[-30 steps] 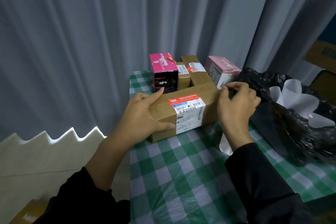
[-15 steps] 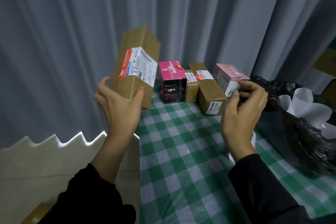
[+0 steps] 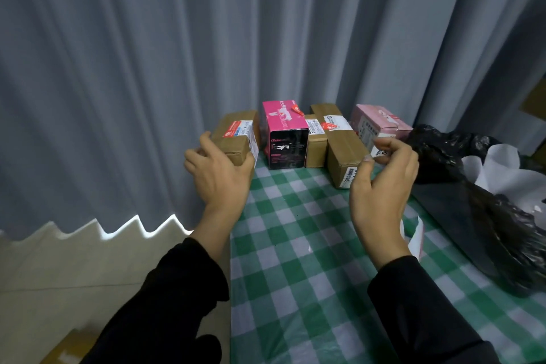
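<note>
Cardboard parcel [image 3: 233, 139] with a shipping label sits at the far left edge of the green-checked tabletop [image 3: 295, 245], just left of a magenta-and-black box [image 3: 285, 139]. The left hand [image 3: 220, 177] grips the parcel's near end, fingers curled round its sides. The right hand [image 3: 381, 189] hovers in front of a long cardboard box [image 3: 339, 151] and a pale pink box [image 3: 381, 124], thumb and forefinger drawn close (whether they pinch anything cannot be told). A black plastic bag [image 3: 472, 186] lies at right, with a grey curtain [image 3: 147, 68] behind.
</note>
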